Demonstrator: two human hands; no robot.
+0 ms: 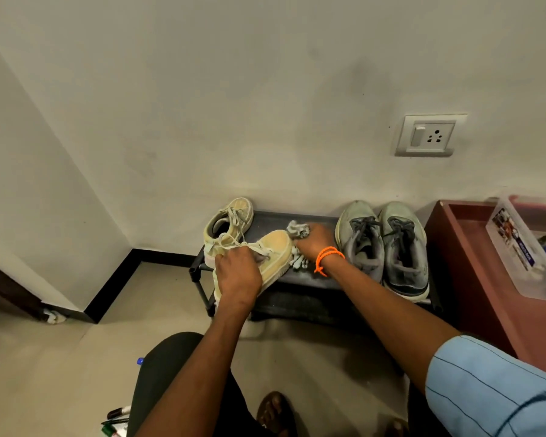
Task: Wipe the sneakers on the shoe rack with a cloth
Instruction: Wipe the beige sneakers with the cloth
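Heel and rear side of the pale yellow canvas sneaker (pixel 273 253) hidden under the left hand (pixel 237 272). Crumpled grey cloth (pixel 298 231) mostly covered by the right hand (pixel 312 242). Clear plastic box (pixel 517 247) cut off at the right edge, label print too blurred to read.

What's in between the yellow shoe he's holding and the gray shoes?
In the head view, the right hand with the gray cloth sits between the yellow sneaker and the gray sneakers, over the dark shoe rack.
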